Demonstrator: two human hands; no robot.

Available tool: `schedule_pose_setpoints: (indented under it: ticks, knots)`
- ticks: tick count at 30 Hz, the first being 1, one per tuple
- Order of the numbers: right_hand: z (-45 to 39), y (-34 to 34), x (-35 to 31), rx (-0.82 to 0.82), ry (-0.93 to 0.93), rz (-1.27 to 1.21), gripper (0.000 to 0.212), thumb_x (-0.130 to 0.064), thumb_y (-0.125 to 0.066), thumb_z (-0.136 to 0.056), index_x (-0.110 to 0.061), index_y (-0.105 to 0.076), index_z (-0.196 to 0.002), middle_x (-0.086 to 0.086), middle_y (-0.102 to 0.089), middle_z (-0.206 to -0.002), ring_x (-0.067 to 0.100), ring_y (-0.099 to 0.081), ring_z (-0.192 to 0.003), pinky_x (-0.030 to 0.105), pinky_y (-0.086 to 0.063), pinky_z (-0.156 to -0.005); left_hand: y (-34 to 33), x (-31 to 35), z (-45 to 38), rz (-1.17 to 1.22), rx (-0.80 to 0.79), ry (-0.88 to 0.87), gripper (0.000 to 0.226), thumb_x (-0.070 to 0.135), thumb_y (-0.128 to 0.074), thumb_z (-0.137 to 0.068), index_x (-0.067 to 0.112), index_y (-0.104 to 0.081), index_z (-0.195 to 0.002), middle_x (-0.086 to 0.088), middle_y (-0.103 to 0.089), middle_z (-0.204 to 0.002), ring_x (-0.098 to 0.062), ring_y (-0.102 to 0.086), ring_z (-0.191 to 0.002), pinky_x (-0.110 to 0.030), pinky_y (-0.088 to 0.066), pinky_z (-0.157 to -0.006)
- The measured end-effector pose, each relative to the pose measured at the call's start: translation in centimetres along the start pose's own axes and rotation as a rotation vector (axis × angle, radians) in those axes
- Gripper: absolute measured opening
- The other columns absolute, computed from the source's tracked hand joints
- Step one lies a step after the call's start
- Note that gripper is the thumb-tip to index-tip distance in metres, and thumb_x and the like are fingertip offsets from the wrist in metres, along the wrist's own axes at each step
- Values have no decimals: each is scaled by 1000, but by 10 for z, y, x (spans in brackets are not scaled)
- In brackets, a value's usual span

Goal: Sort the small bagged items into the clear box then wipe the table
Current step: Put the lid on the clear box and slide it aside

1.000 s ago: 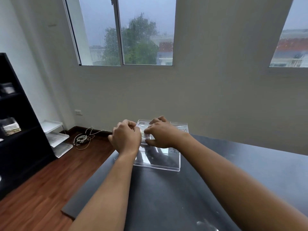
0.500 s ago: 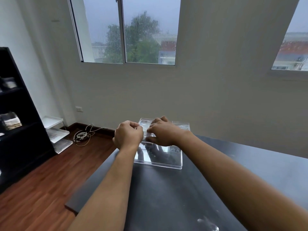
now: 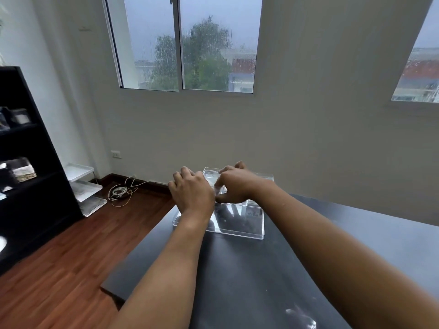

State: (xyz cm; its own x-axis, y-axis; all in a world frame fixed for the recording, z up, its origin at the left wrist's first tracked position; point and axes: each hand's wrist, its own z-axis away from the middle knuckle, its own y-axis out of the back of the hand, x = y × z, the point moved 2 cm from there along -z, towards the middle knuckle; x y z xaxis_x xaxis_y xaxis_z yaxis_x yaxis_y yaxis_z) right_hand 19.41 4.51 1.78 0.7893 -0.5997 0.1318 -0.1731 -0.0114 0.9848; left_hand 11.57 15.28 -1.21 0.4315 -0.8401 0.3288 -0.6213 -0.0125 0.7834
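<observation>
Shelving (image 3: 28, 162), black and tall, stands at your far left, with white stacked trays (image 3: 83, 188) beside it on the wood floor and a coil of cable (image 3: 120, 192) near the baseboard. Moving right, your left hand (image 3: 192, 194) hangs above the near-left corner of the clear box (image 3: 237, 224), knuckles up and fingers curled down; what they grip, if anything, is hidden behind the hand itself. The box sits at the far edge of the dark table (image 3: 249, 276), its clear walls showing reflections, and its contents are too hard to read. Just right of your left hand, almost touching it, your right hand (image 3: 237, 186) is over the box's top, thumb and forefinger pinched together on a small transparent bagged item (image 3: 219, 189) that sits between both hands above the box. Farther right, your forearm crosses bare tabletop, and a smear of glare (image 3: 300, 318) lies near the table's front edge.
</observation>
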Motion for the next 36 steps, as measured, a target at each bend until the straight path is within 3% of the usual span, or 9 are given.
schedule_pose_setpoints:
  ticks: [5, 11, 14, 21, 27, 31, 36]
  knots:
    - [-1, -5, 3, 12, -2, -22, 36, -57, -62, -89, -31, -76, -109, -5, -73, -114, 15, -45, -136, 46, -24, -111, 5, 2, 1, 10, 2, 19, 35, 29, -44, -96, 10, -73, -98, -16, -62, -114, -36, -54, -110, -46, -40, -93]
    - [-2, -9, 4, 17, -21, -81, 34, -57, -64, -88, -30, -76, -106, -6, -72, -117, 13, -42, -139, 44, -21, -111, 6, 0, 0, -6, 11, 13, 38, 30, -46, -95, 8, -76, -96, -15, -64, -110, -36, -55, -107, -46, -41, -90]
    - [-2, -13, 3, 8, -44, -114, 33, -55, -63, -89, -31, -75, -108, -6, -69, -128, 12, -38, -145, 52, -13, -118, 4, 0, -1, -42, -40, -3, 40, 28, -42, -100, 7, -76, -103, -14, -63, -117, -35, -53, -113, -46, -41, -94]
    - [-1, -19, 2, -25, -53, -115, 35, -51, -58, -96, -31, -70, -121, -2, -56, -150, 9, -19, -156, 57, 1, -124, 4, -3, -2, -103, -70, -24, 44, 31, -39, -102, 10, -77, -111, -13, -63, -123, -34, -52, -118, -46, -39, -98]
    - [21, -8, 1, 56, -16, -104, 59, -54, -59, -97, -29, -51, -149, -9, -44, -160, 12, -9, -159, 55, 3, -125, 0, -5, -5, -85, -37, -18, 44, 33, -41, -100, 13, -80, -107, -8, -64, -120, -31, -52, -114, -45, -39, -96]
    - [46, 6, 5, 160, -78, -166, 54, -50, -55, -100, -33, -47, -151, -6, -48, -156, 16, -23, -156, 46, -6, -125, 1, -4, -8, 30, 34, -63, 40, 32, -46, -101, 11, -80, -99, -8, -65, -116, -32, -55, -110, -45, -40, -92]
    - [85, 21, 13, 212, -89, -281, 36, -54, -66, -92, -33, -75, -120, -10, -71, -120, 15, -62, -119, 39, -38, -108, 3, -2, -8, 99, 91, -120, 36, 33, -49, -100, 13, -79, -95, -6, -66, -113, -29, -56, -107, -44, -40, -91]
